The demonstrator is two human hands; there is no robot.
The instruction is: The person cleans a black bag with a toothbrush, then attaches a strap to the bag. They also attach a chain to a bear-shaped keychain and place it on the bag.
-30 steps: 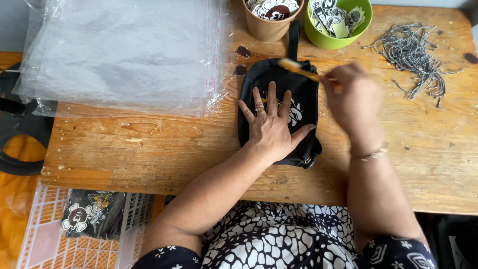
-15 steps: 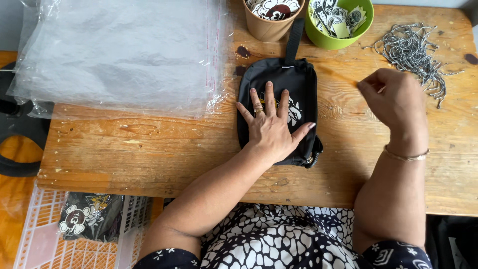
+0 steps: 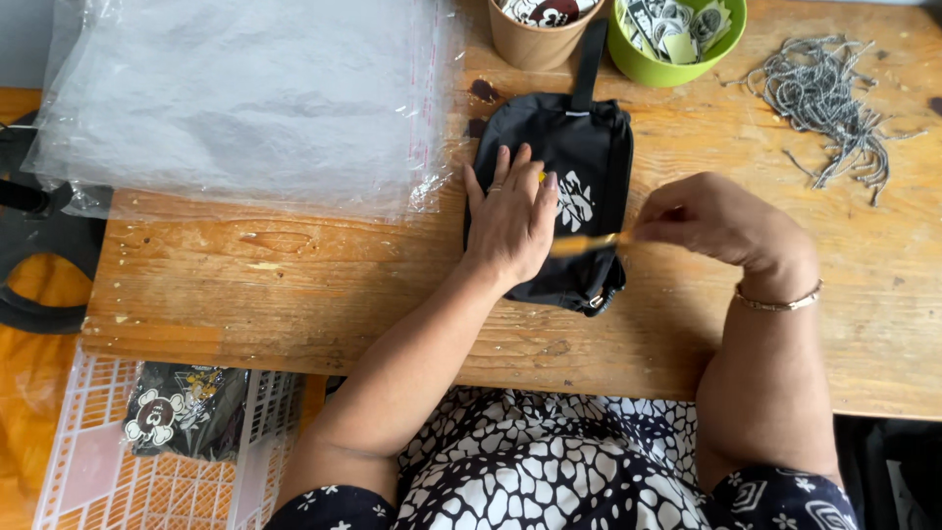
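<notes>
Now my left hand [image 3: 512, 218] lies flat on the black pouch [image 3: 579, 177], long axis twelve-to-six; right hand [image 3: 721, 221], at three o'clock, pinches a yellow strip [image 3: 587, 242].

Bare wooden table [image 3: 294, 294] lies open at lower left and far right — plastic bags [image 3: 245, 98], paper cup [image 3: 535, 39], green bowl [image 3: 677, 44] and cords [image 3: 824, 98] crowd the upper frame.

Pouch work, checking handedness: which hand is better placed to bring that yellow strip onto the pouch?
Right hand: it pinches the yellow strip over the pouch edge. The left hand lies flat on the pouch.
</notes>
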